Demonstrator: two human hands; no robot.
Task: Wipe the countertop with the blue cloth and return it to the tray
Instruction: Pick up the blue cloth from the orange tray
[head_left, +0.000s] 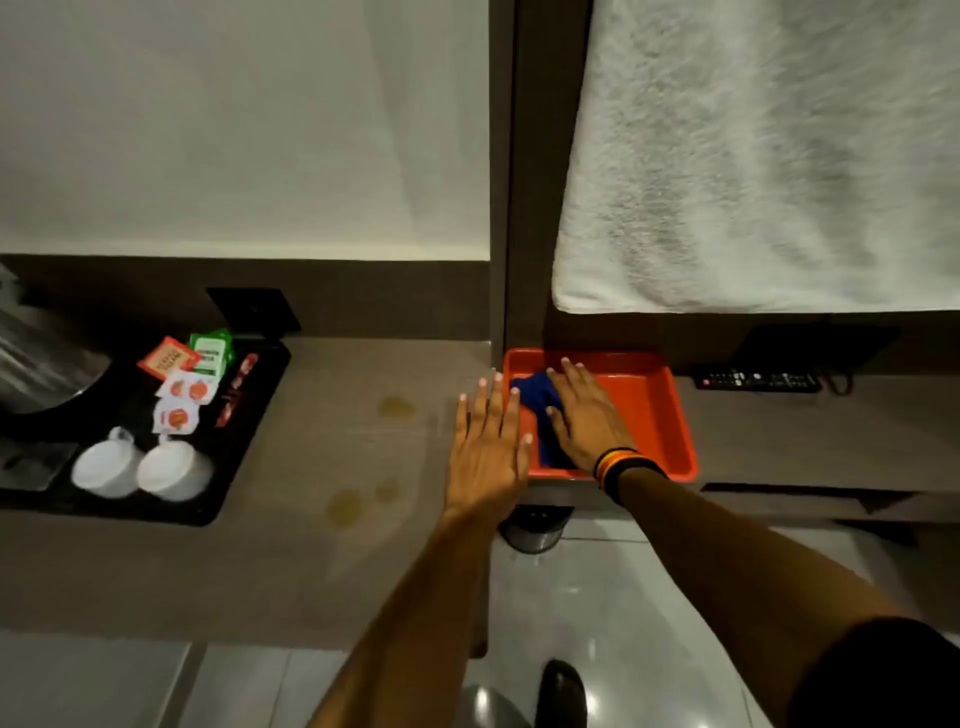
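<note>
Right hand (587, 415) lies flat, fingers spread, pressing on the blue cloth (535, 397) inside the orange tray (649, 410); it grips nothing, only rests on top. Left hand (488, 447) is also open and flat, palm down, at the right edge of the countertop (337, 415), its thumb side over the tray's left rim, holding nothing. The cloth is bunched in the tray's left part, its long axis running from the far rim toward the near rim, partly hidden under the right hand. Yellowish stains (397, 407) mark the countertop just left of the left hand. Farther left, a black tray (249, 421) carries two white cups (143, 467) and sachets (182, 389). A remote control (758, 381) lies right of the orange tray, a white towel (763, 156) hanging above.
</note>
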